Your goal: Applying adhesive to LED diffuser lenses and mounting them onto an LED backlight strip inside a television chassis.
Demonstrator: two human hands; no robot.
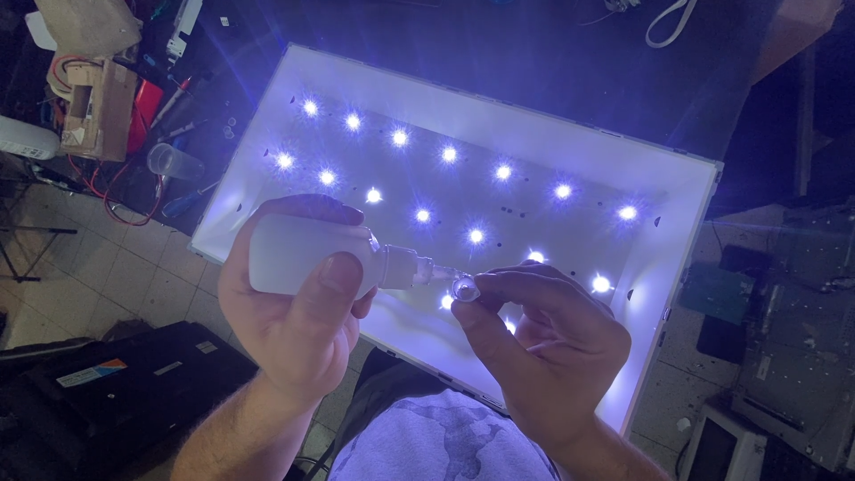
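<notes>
My left hand (298, 307) grips a white squeeze bottle (303, 254) lying sideways, its nozzle pointing right. The nozzle tip touches a small clear dome lens (465, 288) pinched between the thumb and fingers of my right hand (543, 343). Both hands hover over the near edge of a white backlight panel (570, 147) with rows of several lit, glaring LEDs (449, 154).
A dark bench holds the panel. At the back left are a cardboard box (98, 107), a clear plastic cup (174, 162), red wires and tools. A black case (116, 383) lies on the tiled floor at the left. Circuit boards and metal chassis parts (793, 321) sit at the right.
</notes>
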